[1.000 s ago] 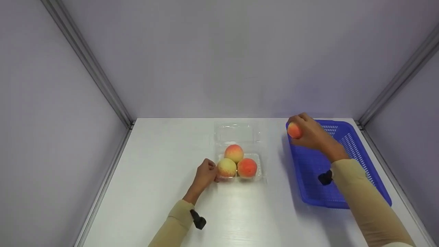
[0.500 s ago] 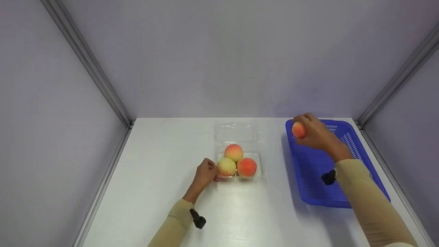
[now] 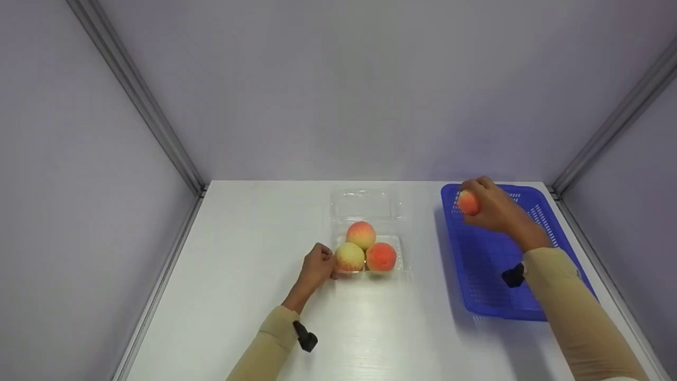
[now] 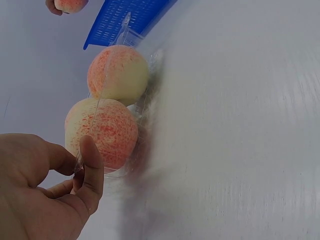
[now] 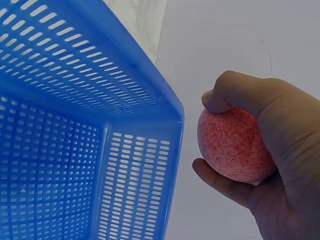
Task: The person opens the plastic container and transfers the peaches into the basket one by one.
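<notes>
In the head view, my left hand [image 3: 316,264] is at the left front corner of a clear plastic clamshell box [image 3: 398,244]. The left wrist view shows its thumb [image 4: 91,167] and fingers pinching the box's thin edge. Three peaches sit in the box: a pale yellow peach [image 3: 349,257], a red-orange peach [image 3: 381,257] and a peach behind them [image 3: 361,235]. My right hand [image 3: 494,209] grips another peach [image 3: 468,202] over the far left part of a blue plastic basket [image 3: 484,264]. In the right wrist view that reddish peach [image 5: 232,145] lies between thumb and fingers, beside the basket's rim.
The box's clear lid [image 3: 365,205] lies folded back toward the rear wall [image 3: 338,106]. A white tabletop [image 3: 254,227] carries everything, with grey panels on both sides. The basket's slotted walls [image 5: 135,175] rise around its floor; its near right part is hidden by my right sleeve [image 3: 571,301].
My right hand has drifted a little to the right with the peach, further over the basket. My left hand stays at the box corner, and the three peaches there have not moved.
</notes>
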The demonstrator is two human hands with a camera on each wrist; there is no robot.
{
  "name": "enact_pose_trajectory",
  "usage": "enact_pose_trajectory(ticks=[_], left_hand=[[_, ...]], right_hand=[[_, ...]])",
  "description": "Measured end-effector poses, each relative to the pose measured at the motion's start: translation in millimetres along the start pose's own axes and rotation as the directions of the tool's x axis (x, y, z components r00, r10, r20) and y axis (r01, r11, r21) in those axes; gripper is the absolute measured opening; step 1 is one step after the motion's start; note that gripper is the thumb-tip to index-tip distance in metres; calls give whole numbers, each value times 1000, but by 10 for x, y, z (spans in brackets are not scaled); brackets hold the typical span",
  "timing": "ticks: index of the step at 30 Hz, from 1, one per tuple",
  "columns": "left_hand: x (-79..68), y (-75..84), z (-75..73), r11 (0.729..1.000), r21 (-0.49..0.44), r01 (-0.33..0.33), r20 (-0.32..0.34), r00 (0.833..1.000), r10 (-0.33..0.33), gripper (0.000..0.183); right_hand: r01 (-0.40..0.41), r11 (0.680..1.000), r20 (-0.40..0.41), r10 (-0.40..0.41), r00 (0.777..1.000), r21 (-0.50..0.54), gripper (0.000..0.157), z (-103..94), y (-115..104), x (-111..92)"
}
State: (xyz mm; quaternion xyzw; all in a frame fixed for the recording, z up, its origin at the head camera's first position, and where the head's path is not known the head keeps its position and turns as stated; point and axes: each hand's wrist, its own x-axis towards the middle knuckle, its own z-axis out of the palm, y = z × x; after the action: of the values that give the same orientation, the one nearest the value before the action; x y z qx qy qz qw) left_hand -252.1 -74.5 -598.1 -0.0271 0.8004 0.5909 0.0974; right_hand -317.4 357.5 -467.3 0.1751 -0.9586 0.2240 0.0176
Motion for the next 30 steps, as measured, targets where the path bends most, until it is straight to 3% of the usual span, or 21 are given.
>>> enact_pose_trajectory(ticks=[30], left_hand=[[1, 0, 16, 998, 61, 26, -4, 1000, -26, 10]], right_hand=[[-122, 992, 81, 120, 989, 20, 69, 86, 222, -192]])
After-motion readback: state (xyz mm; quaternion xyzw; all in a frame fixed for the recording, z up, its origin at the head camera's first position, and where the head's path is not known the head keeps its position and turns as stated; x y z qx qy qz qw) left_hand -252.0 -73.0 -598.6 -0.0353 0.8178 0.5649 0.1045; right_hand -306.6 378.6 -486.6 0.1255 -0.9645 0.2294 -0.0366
